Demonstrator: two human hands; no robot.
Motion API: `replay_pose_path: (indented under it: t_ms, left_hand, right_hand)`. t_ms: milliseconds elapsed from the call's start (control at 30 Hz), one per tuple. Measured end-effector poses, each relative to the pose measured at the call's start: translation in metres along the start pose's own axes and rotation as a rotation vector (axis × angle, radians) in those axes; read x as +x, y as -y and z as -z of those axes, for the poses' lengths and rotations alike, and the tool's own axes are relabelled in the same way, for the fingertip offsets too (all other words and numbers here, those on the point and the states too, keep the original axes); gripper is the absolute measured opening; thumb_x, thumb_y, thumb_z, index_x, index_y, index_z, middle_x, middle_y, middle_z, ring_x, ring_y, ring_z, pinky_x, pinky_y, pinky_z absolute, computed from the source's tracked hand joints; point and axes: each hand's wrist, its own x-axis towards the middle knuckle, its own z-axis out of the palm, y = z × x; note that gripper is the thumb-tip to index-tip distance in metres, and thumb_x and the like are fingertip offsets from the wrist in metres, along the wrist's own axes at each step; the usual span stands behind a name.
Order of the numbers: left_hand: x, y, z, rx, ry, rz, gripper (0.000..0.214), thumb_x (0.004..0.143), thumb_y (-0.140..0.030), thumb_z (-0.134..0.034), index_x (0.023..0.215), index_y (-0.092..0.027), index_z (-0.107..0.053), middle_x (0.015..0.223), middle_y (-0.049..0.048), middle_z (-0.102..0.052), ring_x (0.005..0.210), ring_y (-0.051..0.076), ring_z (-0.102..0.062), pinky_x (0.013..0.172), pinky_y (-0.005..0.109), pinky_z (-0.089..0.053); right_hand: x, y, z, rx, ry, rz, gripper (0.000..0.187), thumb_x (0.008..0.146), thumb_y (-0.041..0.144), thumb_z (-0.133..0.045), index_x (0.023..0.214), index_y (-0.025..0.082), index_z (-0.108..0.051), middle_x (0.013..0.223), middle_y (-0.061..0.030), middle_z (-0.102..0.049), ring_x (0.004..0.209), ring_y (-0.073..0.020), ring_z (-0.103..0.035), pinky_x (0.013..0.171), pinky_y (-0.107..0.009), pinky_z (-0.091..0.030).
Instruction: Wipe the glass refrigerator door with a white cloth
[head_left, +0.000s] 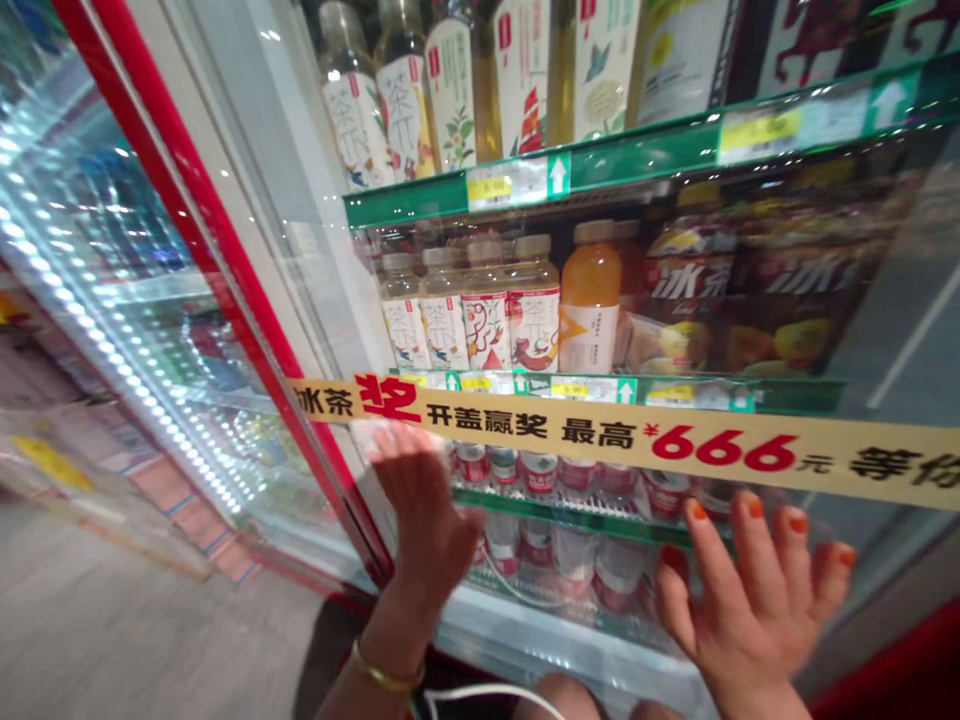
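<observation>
In front of a tall, clear glass cooler door (900,350), head view: both bare hands are facing the pane, which is standing directly ahead and filling most of the scene.
Left hand: the left hand (426,515) is hanging near the long, glossy red metal frame strip (262,325), palm toward the glass, unclenched and grasping nothing; its fingertips are blurring, so contact cannot be told.
Right hand: the right hand (754,600) is spreading its orange-nailed fingers toward the glass, relaxed and gripping nothing; whether it is touching cannot be told.
Printed strip: a pale yellow, flat banner with black and red lettering (551,432) is crossing the door just above the right fingertips.
Shelves: slim clear bottles with white printed labels (535,315) and a rounded bottle of orange drink (592,285) are standing behind the glass.
Cord: a thin white cord (487,690) is looping below, between the forearms.
Palm technique (judgement): flat palms and even, light pressure are suiting smooth glass better than fingertips, which risk slipping.
Edge care (judgement): the left fingers are lying near the frame, so clearance from the door's edge is mattering most there.
</observation>
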Motion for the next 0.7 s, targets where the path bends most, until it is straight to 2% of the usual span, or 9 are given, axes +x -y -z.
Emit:
replay_pose_path:
  t_ms: [133,200,267,367,433,500,567,633,700]
  left_hand:
    - [-0.052,-0.028,-0.009,0.099,0.052,-0.404,0.116,0.09,-0.091,-0.049,0.18,-0.023,-0.023,0.192,0.0051,0.002,0.179,0.032,0.004,0.149,0.048,0.005]
    - [-0.051,-0.007,-0.004,0.117,0.004,-0.326,0.106,0.098,-0.073,-0.054,0.181,-0.019,-0.016,0.192,0.0094,-0.003,0.179,0.031,0.005,0.149,0.052,0.003]
    - [-0.022,0.019,0.006,0.102,-0.077,-0.112,0.089,0.107,-0.05,-0.047,0.18,-0.012,-0.014,0.185,0.0234,-0.026,0.178,0.037,-0.008,0.145,0.067,-0.009]
    - [0.026,0.032,0.013,0.072,-0.12,0.07,0.07,0.112,-0.05,-0.037,0.172,-0.013,-0.04,0.161,0.0268,-0.059,0.164,0.043,-0.044,0.134,0.071,-0.032]
    - [0.032,0.015,0.009,0.057,-0.054,0.006,0.082,0.108,-0.073,-0.04,0.165,-0.016,-0.052,0.16,0.0249,-0.061,0.162,0.044,-0.045,0.136,0.071,-0.028]
    - [0.013,-0.008,0.002,0.048,0.002,-0.191,0.102,0.098,-0.091,-0.041,0.167,-0.017,-0.05,0.169,0.0227,-0.054,0.172,0.043,-0.028,0.143,0.067,-0.014]
    - [-0.011,-0.018,-0.001,0.067,0.001,-0.392,0.102,0.098,-0.089,-0.044,0.17,-0.018,-0.045,0.172,0.0201,-0.052,0.177,0.037,-0.014,0.145,0.06,-0.006]
    - [-0.013,-0.007,0.008,0.092,-0.054,-0.36,0.086,0.104,-0.075,-0.048,0.168,-0.018,-0.048,0.165,0.0197,-0.06,0.175,0.035,-0.024,0.144,0.058,-0.016]
    - [0.017,0.011,0.024,0.101,-0.099,-0.167,0.073,0.11,-0.061,-0.043,0.166,-0.015,-0.05,0.159,0.0222,-0.064,0.167,0.039,-0.041,0.137,0.061,-0.033]
  right_hand:
    - [-0.003,0.003,-0.003,0.024,-0.005,-0.036,0.069,0.104,0.035,-0.063,0.171,0.041,-0.046,0.18,-0.0013,-0.043,0.168,-0.0368,-0.039,0.142,-0.065,-0.021]
    - [-0.002,0.002,-0.004,0.034,-0.004,-0.033,0.069,0.105,0.033,-0.062,0.171,0.042,-0.046,0.18,0.0001,-0.043,0.168,-0.0341,-0.04,0.143,-0.061,-0.022]
    - [0.0,0.0,-0.002,0.034,0.0,-0.012,0.07,0.105,0.032,-0.063,0.172,0.041,-0.044,0.18,0.0007,-0.042,0.169,-0.0319,-0.039,0.143,-0.057,-0.021]
    - [0.001,-0.003,0.001,0.019,0.002,0.02,0.072,0.104,0.034,-0.065,0.173,0.038,-0.044,0.182,-0.0002,-0.04,0.17,-0.0317,-0.036,0.144,-0.054,-0.019]
    - [0.001,-0.004,0.001,0.028,0.003,0.019,0.071,0.104,0.034,-0.065,0.172,0.038,-0.044,0.182,-0.0004,-0.04,0.17,-0.0329,-0.037,0.144,-0.055,-0.019]
    - [-0.001,-0.002,-0.001,0.044,0.002,0.0,0.071,0.104,0.033,-0.064,0.172,0.04,-0.045,0.182,-0.0003,-0.041,0.169,-0.0338,-0.039,0.143,-0.057,-0.02]
    - [-0.002,0.001,-0.003,0.06,-0.013,-0.031,0.071,0.103,0.032,-0.065,0.171,0.042,-0.046,0.179,-0.0006,-0.046,0.167,-0.0337,-0.043,0.142,-0.058,-0.022]
    - [-0.003,0.002,-0.005,0.075,-0.028,-0.049,0.071,0.102,0.032,-0.065,0.17,0.044,-0.046,0.175,-0.0015,-0.053,0.165,-0.0335,-0.047,0.141,-0.059,-0.025]
    - [-0.003,0.002,-0.006,0.067,-0.027,-0.036,0.074,0.101,0.031,-0.066,0.171,0.044,-0.045,0.172,-0.0025,-0.056,0.164,-0.0339,-0.048,0.14,-0.06,-0.026]
